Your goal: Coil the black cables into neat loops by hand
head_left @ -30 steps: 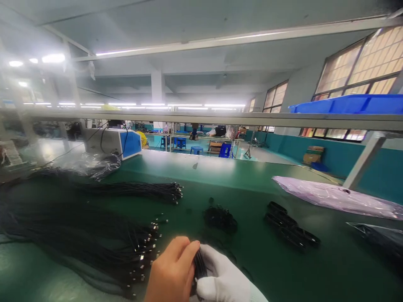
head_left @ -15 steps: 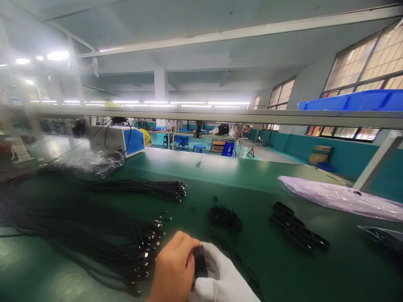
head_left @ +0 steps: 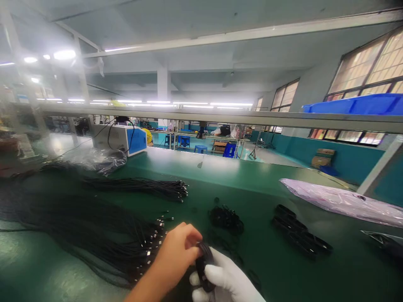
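My right hand, in a white glove, grips a small coil of black cable low in the head view. My bare left hand pinches the top of the same coil with thumb and fingers. Just left of the hands lies a large bundle of black cables with metal plug ends pointing at them. A second, thinner cable bundle lies farther back.
On the green table sit a loose black coil pile, a row of finished coils, pale plastic bags at right and a white-and-blue machine at back left. A metal shelf rail crosses overhead with a blue bin.
The view has drifted slightly, shifting things rightward and down. My left hand has stretched forward over the coil, and the coil now stands out more between both hands.
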`<act>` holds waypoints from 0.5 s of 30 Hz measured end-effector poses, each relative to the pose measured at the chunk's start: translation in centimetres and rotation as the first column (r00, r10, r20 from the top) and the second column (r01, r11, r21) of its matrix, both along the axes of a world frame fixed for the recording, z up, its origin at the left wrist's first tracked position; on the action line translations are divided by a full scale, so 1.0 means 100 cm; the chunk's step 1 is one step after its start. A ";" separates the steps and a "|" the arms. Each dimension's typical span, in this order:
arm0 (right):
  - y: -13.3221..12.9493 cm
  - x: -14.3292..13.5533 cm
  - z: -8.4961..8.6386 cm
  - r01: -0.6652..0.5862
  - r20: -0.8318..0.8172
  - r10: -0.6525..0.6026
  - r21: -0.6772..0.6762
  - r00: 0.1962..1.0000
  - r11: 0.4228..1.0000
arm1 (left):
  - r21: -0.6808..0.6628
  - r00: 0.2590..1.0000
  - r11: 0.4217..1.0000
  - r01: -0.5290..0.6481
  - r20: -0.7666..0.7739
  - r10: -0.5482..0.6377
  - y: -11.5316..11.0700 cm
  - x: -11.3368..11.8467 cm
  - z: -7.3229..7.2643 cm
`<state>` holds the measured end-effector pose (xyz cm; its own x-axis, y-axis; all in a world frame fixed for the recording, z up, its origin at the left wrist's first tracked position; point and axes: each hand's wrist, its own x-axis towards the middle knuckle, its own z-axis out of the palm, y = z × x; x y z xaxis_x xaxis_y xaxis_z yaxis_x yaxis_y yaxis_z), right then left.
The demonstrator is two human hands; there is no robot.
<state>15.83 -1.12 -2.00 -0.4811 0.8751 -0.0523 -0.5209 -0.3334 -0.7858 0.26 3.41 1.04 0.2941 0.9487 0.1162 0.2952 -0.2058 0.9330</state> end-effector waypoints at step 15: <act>-0.001 -0.004 0.003 0.106 0.407 -0.133 0.089 0.904 0.990 | -0.062 0.974 0.975 0.212 0.096 -0.206 0.001 -0.021 0.006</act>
